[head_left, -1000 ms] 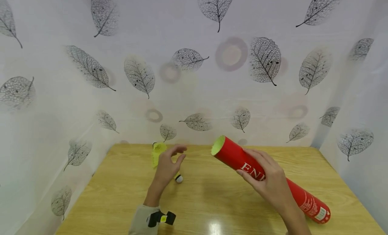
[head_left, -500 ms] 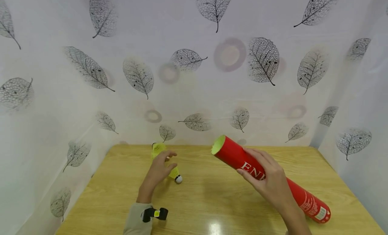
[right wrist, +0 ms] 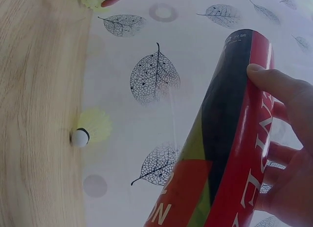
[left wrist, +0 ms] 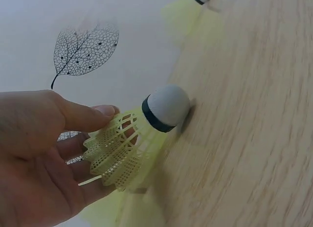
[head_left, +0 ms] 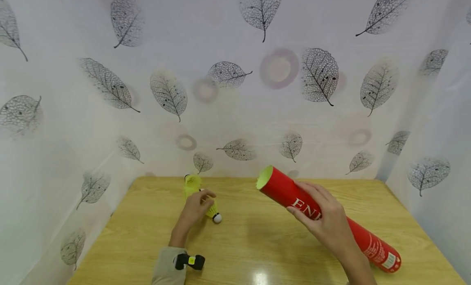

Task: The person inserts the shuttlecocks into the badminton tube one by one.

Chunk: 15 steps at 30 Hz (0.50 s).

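Note:
My left hand (head_left: 195,209) has its thumb and fingers around the skirt of a yellow shuttlecock (left wrist: 129,144). This shuttlecock's white cork (head_left: 217,218) points down and right, close over the table. Behind the left hand lie more yellow shuttlecocks (head_left: 193,180), partly covered by it; one shows blurred at the top of the left wrist view. My right hand (head_left: 327,219) grips a red shuttlecock tube (head_left: 285,189) around its upper half. The tube leans, its open end raised toward the left and its base low at the right.
A light wood table (head_left: 257,244) spans the front. Behind and beside it hang white sheets (head_left: 235,113) printed with dark leaves. Another shuttlecock (right wrist: 80,137) stands out near the table's back edge in the right wrist view. A black wrist strap (head_left: 189,261) sits on the left sleeve.
My left hand has moved left and down, then slightly forward, closing from an open curve onto the near shuttlecock. The right hand and the tube have stayed in place.

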Each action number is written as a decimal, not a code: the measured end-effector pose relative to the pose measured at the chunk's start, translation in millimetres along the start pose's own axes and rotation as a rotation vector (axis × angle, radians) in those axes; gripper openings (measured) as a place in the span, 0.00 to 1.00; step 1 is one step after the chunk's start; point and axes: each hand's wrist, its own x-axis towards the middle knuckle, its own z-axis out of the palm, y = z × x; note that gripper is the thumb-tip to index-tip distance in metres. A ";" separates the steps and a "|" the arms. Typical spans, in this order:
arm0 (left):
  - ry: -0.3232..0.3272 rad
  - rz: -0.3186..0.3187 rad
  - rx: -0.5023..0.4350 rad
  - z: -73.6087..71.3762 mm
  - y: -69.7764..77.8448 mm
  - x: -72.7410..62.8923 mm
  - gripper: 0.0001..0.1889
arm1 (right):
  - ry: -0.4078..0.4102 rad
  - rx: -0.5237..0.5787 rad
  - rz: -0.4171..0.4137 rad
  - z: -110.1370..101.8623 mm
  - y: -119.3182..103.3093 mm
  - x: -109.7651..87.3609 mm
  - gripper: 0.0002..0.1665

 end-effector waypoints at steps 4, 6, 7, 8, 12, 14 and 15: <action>0.012 -0.012 -0.008 1.3 -0.1 0.3 0.06 | 0.003 -0.003 0.001 0.3 -0.1 -0.6 0.44; 0.022 -0.026 -0.023 0.8 2.0 0.6 0.06 | 0.004 -0.006 -0.001 0.3 0.0 -0.8 0.44; 0.031 -0.021 -0.025 0.4 3.2 0.8 0.06 | 0.004 -0.005 -0.001 0.3 0.1 -0.9 0.44; 0.040 -0.022 -0.036 -0.3 5.0 0.9 0.06 | 0.004 -0.005 -0.001 0.2 0.2 -1.0 0.44; 0.078 -0.006 -0.076 -2.6 11.1 1.2 0.05 | 0.005 -0.003 -0.003 -0.3 0.1 -0.8 0.44; 0.084 -0.008 -0.101 -3.5 13.4 1.2 0.06 | 0.006 -0.003 -0.004 -0.5 -0.1 -0.6 0.44; 0.087 -0.006 -0.106 -3.6 13.7 1.5 0.06 | 0.006 -0.004 -0.006 -0.6 -0.1 -0.6 0.44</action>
